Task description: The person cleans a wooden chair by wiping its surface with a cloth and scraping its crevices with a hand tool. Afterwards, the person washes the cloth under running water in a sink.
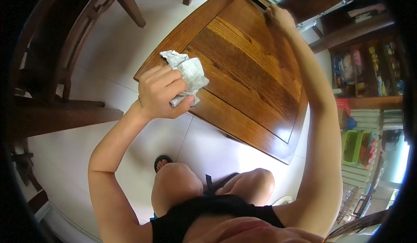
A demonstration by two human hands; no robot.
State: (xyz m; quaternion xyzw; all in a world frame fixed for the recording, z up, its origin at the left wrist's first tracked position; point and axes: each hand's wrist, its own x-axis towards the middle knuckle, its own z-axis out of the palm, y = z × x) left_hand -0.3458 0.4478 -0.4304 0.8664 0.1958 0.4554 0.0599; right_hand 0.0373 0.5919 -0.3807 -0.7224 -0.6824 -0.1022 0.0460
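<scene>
A crumpled grey-white wet cloth or tissue is bunched in my left hand, fingers curled over it. That hand is at the left edge of a glossy brown wooden panel, which has a framed border and curved sides. At the panel's far right corner, my right hand has its fingers wrapped round the edge, partly hidden. My right arm stretches along the panel's right side. Light reflects off its near right corner.
Dark wooden chairs stand on the left. Pale floor tiles lie below. On the right are shelves with packets and a green basket. My knees are close to the panel's near side.
</scene>
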